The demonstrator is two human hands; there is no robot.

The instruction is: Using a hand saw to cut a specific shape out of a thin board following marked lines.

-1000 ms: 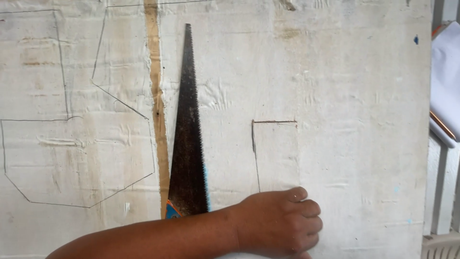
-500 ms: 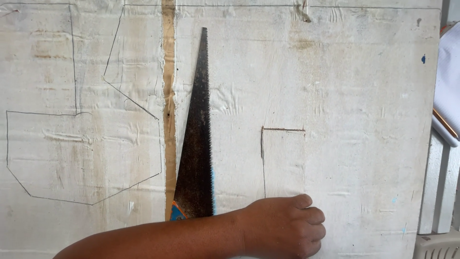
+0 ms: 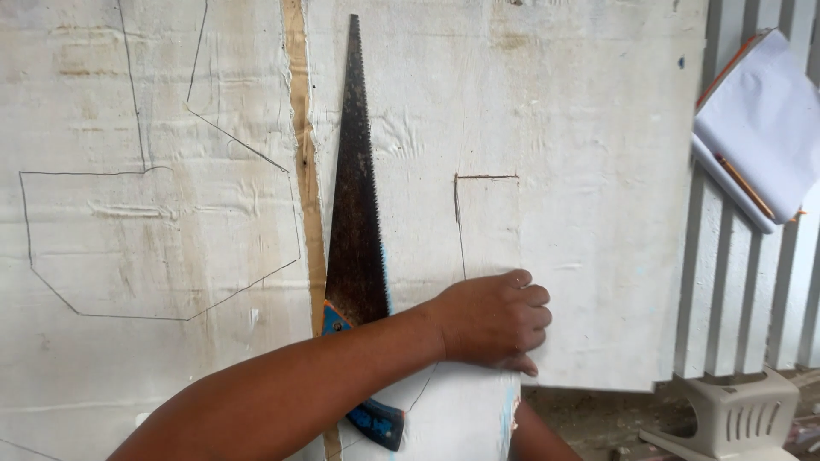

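The left hand [image 3: 494, 320] was seen curled into a loose fist at the near edge of a white board [image 3: 598, 128], knuckles uppermost, with its arm laid across the board from the lower left. The fingers were drawn in tight. Whether a pencil or anything else was enclosed could not be told, since the palm was hidden. The hand was pressed on the board just below a small outline [image 3: 487, 177], of which only the top line and left line could be made out. A saw [image 3: 350, 222] was left lying flat on the board just left of the hand, tip pointing away, its blue handle [image 3: 376, 420] partly covered by the arm and gripped by nobody. A larger outline [image 3: 154, 248] had been drawn further left, beyond a bare wood strip [image 3: 301, 171]. By these signs the marking-out was judged well advanced and the cutting not begun, as no kerf was visible along any drawn line. What was probably the right forearm [image 3: 538, 435] was glimpsed below the board's edge, its hand out of sight. A notebook [image 3: 760, 119] with a pencil [image 3: 743, 183] on it was propped on white slats [image 3: 726, 282] to the right, well apart from the hand.
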